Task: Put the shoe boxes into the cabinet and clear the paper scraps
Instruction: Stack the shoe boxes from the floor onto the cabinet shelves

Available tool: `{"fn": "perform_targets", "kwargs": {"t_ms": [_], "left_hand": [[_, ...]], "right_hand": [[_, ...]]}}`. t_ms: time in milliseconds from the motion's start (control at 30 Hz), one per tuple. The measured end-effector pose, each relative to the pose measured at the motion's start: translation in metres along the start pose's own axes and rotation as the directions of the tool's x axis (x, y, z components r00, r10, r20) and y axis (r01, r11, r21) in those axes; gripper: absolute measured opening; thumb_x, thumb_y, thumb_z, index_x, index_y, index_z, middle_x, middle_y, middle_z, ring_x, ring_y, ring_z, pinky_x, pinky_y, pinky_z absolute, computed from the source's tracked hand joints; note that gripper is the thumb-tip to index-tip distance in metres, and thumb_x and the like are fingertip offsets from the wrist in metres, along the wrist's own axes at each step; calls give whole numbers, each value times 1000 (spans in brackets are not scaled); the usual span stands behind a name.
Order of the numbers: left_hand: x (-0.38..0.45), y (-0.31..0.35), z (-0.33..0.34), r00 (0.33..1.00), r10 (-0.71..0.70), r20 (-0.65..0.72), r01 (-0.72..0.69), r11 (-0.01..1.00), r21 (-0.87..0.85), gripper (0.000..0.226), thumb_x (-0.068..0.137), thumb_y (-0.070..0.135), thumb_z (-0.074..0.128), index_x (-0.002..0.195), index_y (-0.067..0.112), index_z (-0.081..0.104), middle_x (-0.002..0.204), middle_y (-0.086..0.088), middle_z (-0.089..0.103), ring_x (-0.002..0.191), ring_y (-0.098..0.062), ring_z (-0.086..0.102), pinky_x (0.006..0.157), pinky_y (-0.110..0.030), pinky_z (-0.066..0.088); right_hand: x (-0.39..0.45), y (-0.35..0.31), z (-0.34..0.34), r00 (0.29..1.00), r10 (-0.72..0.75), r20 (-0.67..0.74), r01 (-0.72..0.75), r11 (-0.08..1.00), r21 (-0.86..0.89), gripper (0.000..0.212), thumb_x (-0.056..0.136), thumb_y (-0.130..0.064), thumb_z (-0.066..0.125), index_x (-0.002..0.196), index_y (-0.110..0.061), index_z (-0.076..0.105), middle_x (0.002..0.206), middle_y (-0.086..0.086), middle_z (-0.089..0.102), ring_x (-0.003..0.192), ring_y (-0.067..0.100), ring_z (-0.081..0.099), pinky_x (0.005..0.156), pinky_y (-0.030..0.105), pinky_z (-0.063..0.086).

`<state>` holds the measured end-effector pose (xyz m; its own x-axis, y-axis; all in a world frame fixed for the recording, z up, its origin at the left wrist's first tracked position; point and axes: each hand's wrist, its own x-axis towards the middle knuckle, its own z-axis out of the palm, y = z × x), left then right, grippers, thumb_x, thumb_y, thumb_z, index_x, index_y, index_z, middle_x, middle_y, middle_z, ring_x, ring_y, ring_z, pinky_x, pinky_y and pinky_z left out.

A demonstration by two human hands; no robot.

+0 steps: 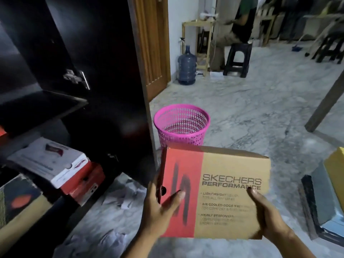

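Note:
I hold a tan and red Skechers shoe box [223, 168] in front of me, above the floor. My left hand [160, 207] grips its red left end, thumb on the lid. My right hand [264, 215] grips its near right corner, thumb on top. The dark cabinet [93, 53] stands open at the left, with a white and red shoe box [54, 164] on a red box [87, 181] on its lower shelf. White paper scraps [122, 196] lie on the marble floor by the cabinet's foot.
A pink mesh waste basket [181, 125] stands on the floor just beyond the box. More boxes, yellow [336, 168] and blue-grey [323, 202], lie at the right edge. A water jug [187, 66], a black stool [238, 58] with a seated person, and a table leg [325, 101] are further off.

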<state>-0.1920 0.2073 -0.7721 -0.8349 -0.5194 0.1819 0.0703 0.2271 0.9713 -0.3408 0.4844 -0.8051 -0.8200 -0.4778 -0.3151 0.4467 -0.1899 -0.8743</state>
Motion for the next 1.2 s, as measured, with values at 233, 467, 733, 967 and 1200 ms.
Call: {"fn": "perform_targets", "kwargs": {"t_ms": [233,467,733,967,1200], "left_hand": [[-18,67,-90,977,-2,-213,-44,976,-212,69,80,11,84,141,18,53,123,-5,75,107,-16,75,86,-20,58],[-11,115,-194,869,0,-495,-94,982,-165,66,62,61,89,117,32,68,111,-10,75,105,-31,72,95,-50,56],[-19,198,-301,728,27,-685,-213,959,-189,85,56,67,89,125,23,65,110,15,78,106,2,71,99,-35,55],[-31,283,-370,747,-92,-659,-216,903,-371,68,63,49,80,125,24,68,128,-5,71,104,-28,71,86,-47,59],[-31,355,-414,345,270,-899,-409,905,115,44,71,28,64,115,30,61,113,-1,66,100,-20,62,79,-37,50]], "right_hand": [[-2,-67,109,961,-210,182,235,963,-129,62,79,-28,71,131,5,62,126,29,70,114,43,70,88,45,63],[-18,-122,241,833,-394,389,486,857,-172,49,79,-21,72,127,-26,60,120,4,76,114,24,72,84,32,62],[-29,-162,356,545,-342,766,650,750,-128,88,80,-14,72,158,-27,35,155,8,54,144,31,49,116,57,40],[-34,-208,481,559,-326,762,527,849,-23,54,84,-23,57,137,-27,60,132,7,71,120,24,65,97,45,48],[-45,-238,601,696,-92,712,305,935,-178,34,91,-56,63,107,-26,69,98,5,75,95,30,71,92,55,57]]}}
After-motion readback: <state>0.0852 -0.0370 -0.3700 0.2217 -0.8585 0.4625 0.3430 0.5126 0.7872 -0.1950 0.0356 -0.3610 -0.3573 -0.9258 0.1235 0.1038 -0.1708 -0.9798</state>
